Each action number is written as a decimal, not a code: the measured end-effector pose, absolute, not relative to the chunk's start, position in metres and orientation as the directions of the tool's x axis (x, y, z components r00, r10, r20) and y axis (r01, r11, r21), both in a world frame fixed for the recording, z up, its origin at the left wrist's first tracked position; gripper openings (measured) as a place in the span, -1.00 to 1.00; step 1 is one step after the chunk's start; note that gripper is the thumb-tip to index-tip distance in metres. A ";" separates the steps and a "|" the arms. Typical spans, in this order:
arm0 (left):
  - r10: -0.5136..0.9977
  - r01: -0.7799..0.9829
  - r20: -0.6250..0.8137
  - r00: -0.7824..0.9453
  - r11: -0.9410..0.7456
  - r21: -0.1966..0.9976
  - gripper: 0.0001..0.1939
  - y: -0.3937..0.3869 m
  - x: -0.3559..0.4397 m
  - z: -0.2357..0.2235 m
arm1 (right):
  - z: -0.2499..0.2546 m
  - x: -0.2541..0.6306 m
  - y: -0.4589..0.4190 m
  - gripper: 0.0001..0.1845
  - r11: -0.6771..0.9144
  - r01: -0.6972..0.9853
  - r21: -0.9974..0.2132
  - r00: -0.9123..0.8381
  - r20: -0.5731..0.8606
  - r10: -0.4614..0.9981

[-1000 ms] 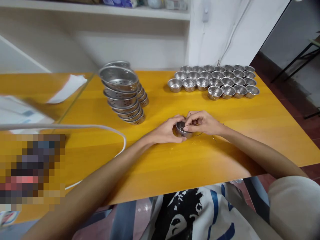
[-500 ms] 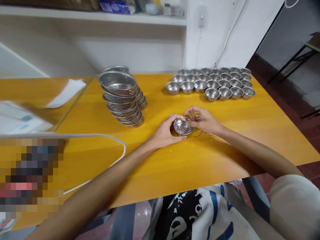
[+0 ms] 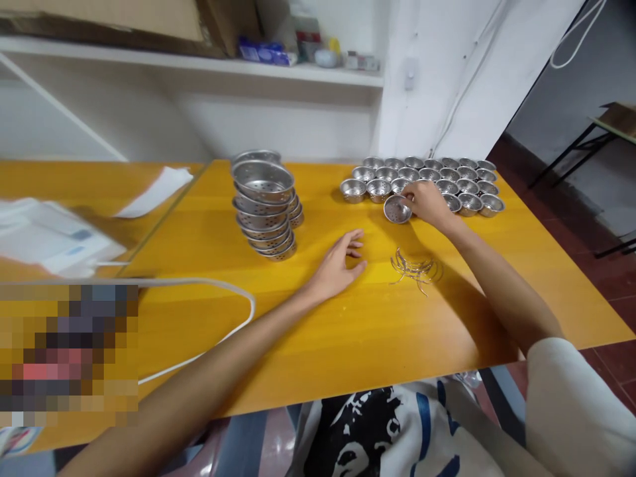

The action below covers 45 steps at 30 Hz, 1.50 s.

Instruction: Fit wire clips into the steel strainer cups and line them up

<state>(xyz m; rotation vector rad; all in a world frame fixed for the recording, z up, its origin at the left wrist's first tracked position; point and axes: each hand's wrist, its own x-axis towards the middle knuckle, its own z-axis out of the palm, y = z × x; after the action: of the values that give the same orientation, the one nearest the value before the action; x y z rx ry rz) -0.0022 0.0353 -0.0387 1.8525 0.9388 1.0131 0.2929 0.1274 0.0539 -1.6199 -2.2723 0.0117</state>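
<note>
Over on the white shelf (image 3: 322, 75) I see a cardboard box (image 3: 106, 16), a bluish-purple packet (image 3: 264, 52) right of it; a cable (image 3: 450, 120) runs down the wall (image 3: 432, 46); a white sheet (image 3: 156, 192) and a pale cord (image 3: 253, 308) lie leftward on the yellow table (image 3: 322, 358); beyond, a dark-legged table (image 3: 619, 122) stands on reddish tiles (image 3: 611, 301).

Two hands (image 3: 339, 265); one held cup (image 3: 397, 211); seven cups in the back row (image 3: 414, 163), seven in the next row (image 3: 386, 174), nearer rows partly hidden; at least two stacks (image 3: 262, 215); several wires (image 3: 413, 270), too tangled to count.
</note>
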 end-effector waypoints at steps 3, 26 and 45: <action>0.863 0.210 0.312 0.397 -0.416 0.885 -0.31 0.035 -0.002 -0.041 | 0.051 0.294 0.140 -0.79 0.266 0.961 -0.078 -0.231 0.301 0.925; 0.839 0.305 0.362 0.406 -0.498 0.812 -0.51 0.031 -0.001 -0.035 | 0.155 0.120 0.111 -0.48 0.840 0.455 -0.296 -0.768 0.347 0.539; 0.848 0.044 0.420 0.321 -0.457 0.888 0.01 0.035 0.004 -0.040 | 0.134 0.192 0.054 -0.85 0.804 0.499 -0.322 -0.662 0.458 0.594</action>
<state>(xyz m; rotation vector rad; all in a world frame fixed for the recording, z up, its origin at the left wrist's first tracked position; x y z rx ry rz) 0.0039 0.0351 -0.0402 1.7620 0.8013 1.2265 0.1921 0.0538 0.1336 -0.8075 -2.4333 0.2267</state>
